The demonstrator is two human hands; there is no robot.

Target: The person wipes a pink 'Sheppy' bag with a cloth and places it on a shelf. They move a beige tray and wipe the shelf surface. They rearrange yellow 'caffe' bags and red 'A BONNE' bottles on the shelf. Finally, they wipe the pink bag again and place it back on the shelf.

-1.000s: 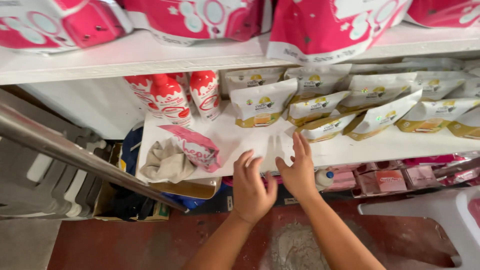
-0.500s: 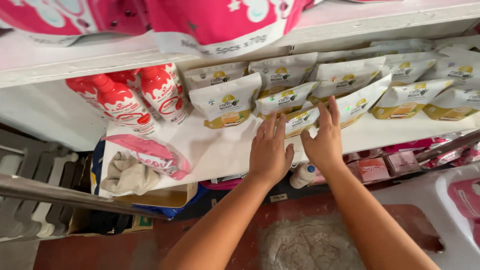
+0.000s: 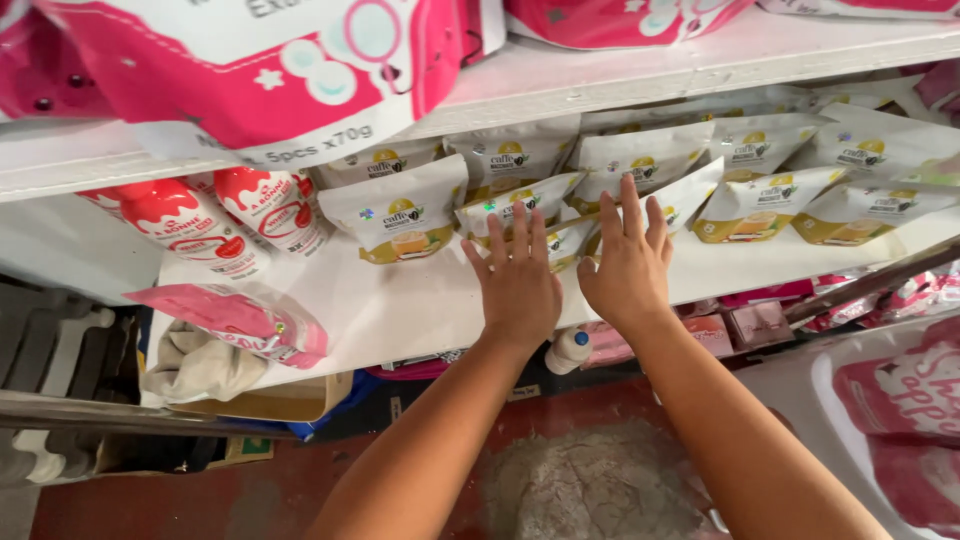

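Two bare hands reach side by side onto a white shelf (image 3: 400, 310) at the centre of the frame. The left hand (image 3: 520, 285) lies palm down with its fingers spread and straight, gripping nothing, its fingertips touching the low white-and-gold pouch (image 3: 566, 243) lying flat at the front of a row. The right hand (image 3: 628, 268), just beside it, is likewise open and flat, its fingers laid over the same low pouch and reaching the tilted pouch (image 3: 690, 198) behind it. More white-and-gold pouches (image 3: 400, 212) stand leaning along the shelf, from centre left to the right edge of the frame. At left, red-and-white bottles (image 3: 265, 205) lie on their sides, and below them a pink packet (image 3: 240, 322) rests against a crumpled beige cloth (image 3: 200, 365). Large pink-and-white bags (image 3: 240, 75) sit on the shelf above, across the top of the frame. Below the hands, a small white bottle with a blue cap (image 3: 570, 348) shows under the shelf edge.
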